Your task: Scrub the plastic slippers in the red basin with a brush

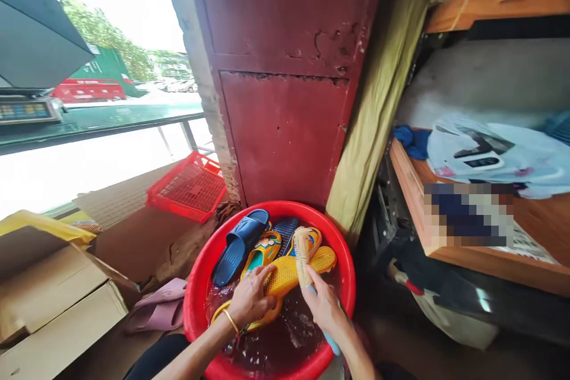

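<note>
Left hand (252, 300) gripping yellow slipper (291, 273) over water in red basin (271, 209); right hand (325, 309) closed around scrubbing brush (301, 255), brush against slipper.

The floor (107, 350) carries a red plastic basin of water (350, 285), with a cardboard box (53, 303) and pink slippers (158, 306) to its left and a tilted red plastic crate (189, 187) behind. On a wooden shelf (412, 202) to the right lie a white plastic bag (485, 154) and a blue cloth (412, 142).

Cramped little corner, stuff everywhere
Left of the left hand (252, 300), a cardboard box (53, 303) and red plastic crate (189, 187); ahead, a maroon metal panel (285, 136) (paint's pretty chipped); right of the right hand (325, 309), a wooden shelf (445, 252).
</note>
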Action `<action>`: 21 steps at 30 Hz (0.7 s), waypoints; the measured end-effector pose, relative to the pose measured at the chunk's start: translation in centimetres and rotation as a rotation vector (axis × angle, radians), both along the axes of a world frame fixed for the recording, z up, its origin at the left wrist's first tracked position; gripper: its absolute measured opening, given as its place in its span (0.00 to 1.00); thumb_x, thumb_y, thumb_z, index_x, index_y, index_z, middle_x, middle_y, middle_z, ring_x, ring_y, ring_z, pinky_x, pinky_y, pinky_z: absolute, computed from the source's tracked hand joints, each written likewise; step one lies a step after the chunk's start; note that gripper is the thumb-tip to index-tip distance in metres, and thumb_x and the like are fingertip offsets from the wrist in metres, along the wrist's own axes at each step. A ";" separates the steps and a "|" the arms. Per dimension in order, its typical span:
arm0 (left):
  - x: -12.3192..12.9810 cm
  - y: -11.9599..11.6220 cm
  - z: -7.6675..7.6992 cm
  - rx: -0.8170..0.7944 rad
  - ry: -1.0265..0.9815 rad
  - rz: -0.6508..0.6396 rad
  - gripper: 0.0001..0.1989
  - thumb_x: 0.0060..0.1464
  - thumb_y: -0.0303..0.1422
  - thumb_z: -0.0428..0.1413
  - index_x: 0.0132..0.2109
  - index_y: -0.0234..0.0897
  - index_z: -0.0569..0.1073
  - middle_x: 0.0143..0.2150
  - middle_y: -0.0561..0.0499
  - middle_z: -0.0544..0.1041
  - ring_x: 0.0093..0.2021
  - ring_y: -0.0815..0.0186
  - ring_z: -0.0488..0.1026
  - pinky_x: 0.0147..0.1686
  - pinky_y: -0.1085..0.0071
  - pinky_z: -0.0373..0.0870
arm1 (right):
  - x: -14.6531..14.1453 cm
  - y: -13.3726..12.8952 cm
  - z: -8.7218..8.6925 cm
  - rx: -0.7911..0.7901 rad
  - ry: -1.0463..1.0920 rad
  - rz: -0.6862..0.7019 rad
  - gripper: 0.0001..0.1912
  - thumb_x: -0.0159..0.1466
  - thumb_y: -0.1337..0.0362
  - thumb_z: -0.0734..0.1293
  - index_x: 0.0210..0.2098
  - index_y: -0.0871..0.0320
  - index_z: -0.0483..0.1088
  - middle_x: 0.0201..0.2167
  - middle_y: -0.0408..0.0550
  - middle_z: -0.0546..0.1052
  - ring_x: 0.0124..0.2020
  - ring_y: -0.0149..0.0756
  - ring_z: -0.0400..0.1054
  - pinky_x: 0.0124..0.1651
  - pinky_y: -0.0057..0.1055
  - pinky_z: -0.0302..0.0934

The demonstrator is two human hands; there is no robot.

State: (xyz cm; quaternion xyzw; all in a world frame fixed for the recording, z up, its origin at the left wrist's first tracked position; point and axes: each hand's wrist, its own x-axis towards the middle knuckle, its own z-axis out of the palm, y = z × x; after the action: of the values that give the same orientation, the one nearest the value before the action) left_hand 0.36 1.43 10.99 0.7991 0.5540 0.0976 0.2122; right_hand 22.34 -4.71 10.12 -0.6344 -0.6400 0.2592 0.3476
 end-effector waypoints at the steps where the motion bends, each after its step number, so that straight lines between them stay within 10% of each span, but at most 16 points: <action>1: -0.8 0.1 -0.2 0.032 -0.022 0.043 0.39 0.43 0.34 0.57 0.65 0.38 0.64 0.64 0.41 0.69 0.62 0.51 0.67 0.61 0.59 0.61 | -0.9 -0.3 -0.5 0.036 -0.075 0.041 0.28 0.68 0.63 0.56 0.67 0.54 0.61 0.49 0.53 0.79 0.46 0.42 0.76 0.46 0.32 0.70; 8: -1.9 0.4 -2.9 0.195 -0.176 0.248 0.47 0.45 0.30 0.53 0.72 0.30 0.47 0.69 0.38 0.63 0.66 0.53 0.62 0.65 0.58 0.54 | -4.1 -0.1 -2.7 -0.079 -0.610 0.151 0.32 0.68 0.69 0.53 0.69 0.43 0.56 0.41 0.52 0.80 0.35 0.41 0.78 0.36 0.31 0.68; 14: -0.7 0.6 -2.9 0.190 -0.077 0.145 0.52 0.40 0.27 0.54 0.73 0.34 0.45 0.69 0.41 0.63 0.66 0.53 0.60 0.67 0.57 0.50 | -1.9 2.9 -2.9 -0.110 -0.616 -0.022 0.29 0.71 0.69 0.49 0.70 0.53 0.56 0.42 0.55 0.81 0.38 0.42 0.78 0.41 0.31 0.67; 21: -1.9 0.6 -4.0 0.316 -0.004 0.117 0.51 0.40 0.23 0.53 0.73 0.40 0.49 0.67 0.42 0.65 0.64 0.51 0.63 0.63 0.55 0.57 | -4.6 0.8 -4.8 -0.190 -0.659 0.084 0.30 0.69 0.69 0.54 0.68 0.39 0.58 0.43 0.51 0.81 0.39 0.43 0.79 0.38 0.31 0.69</action>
State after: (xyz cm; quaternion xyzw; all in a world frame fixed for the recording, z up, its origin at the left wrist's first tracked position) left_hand -1.57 2.00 6.98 0.7886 0.5771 0.1970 0.0791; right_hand 17.75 -3.94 5.37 -0.6866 -0.7164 0.1128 0.0505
